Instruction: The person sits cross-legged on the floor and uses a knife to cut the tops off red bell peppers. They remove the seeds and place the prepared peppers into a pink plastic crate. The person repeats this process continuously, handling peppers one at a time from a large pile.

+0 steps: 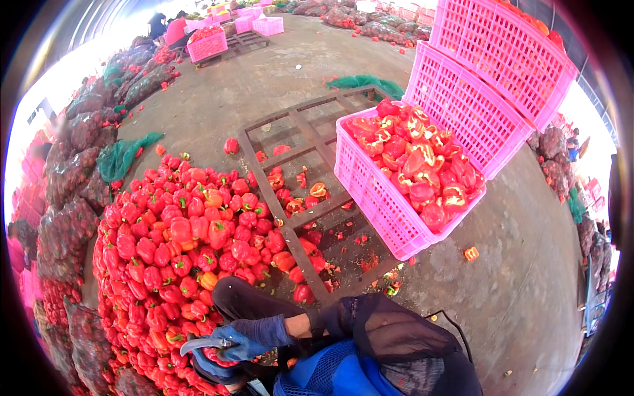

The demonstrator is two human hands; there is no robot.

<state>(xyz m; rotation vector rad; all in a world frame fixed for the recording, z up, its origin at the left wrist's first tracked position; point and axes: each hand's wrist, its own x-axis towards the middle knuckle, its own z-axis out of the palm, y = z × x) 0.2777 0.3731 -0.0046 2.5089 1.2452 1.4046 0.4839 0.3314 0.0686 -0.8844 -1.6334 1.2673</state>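
My right hand [245, 341], in a blue work glove, is closed on a knife with a curved metal blade [204, 344] that points left. Just below it my left hand [210, 369], gloved too and partly hidden, holds a red bell pepper [220, 357]. The two hands are close together over my lap, beside a large heap of red bell peppers [183, 232] with a few orange ones. Up and to the right, a pink plastic crate [381, 208] is filled with cut red pepper pieces [421, 163].
A low metal frame [307, 128] lies under the crate, pepper scraps around it. Stacked pink crates [465, 99] stand behind. Filled mesh sacks [67, 227] line the left side, near a green net [121, 158]. People [176, 29] are far off at the upper left.
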